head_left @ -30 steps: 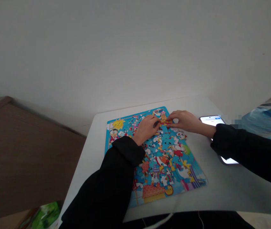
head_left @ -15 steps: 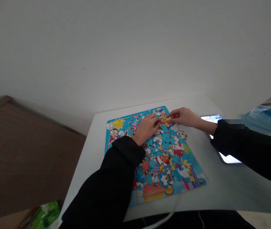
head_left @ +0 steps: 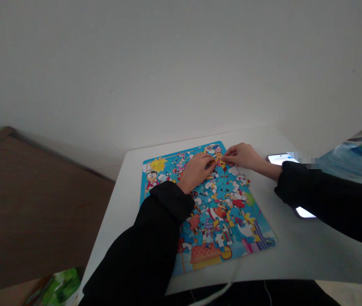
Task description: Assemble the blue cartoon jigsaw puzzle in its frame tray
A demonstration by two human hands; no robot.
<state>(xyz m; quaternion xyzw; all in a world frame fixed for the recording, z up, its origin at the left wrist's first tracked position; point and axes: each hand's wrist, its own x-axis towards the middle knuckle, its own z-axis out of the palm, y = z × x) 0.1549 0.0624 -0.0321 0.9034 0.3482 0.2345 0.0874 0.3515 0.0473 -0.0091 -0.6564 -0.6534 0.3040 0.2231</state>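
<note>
Jigsaw piece (head_left: 219, 159), orange and yellow, lies near the top edge of the cartoon puzzle board (head_left: 145, 187), between both hands. The right grip (head_left: 241, 156) is nearly closed, its fingertips pinching the piece. The left grip (head_left: 196, 172) curls over neighbouring pieces just beside it; whether it holds anything, I cannot tell. The board rests on a white worktop (head_left: 295, 255), with a smartphone (head_left: 279, 159) partly under the right sleeve (head_left: 324, 199).

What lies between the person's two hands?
In the head view, an orange-yellow puzzle piece lies between the left hand and right hand, on the jigsaw board.
</note>
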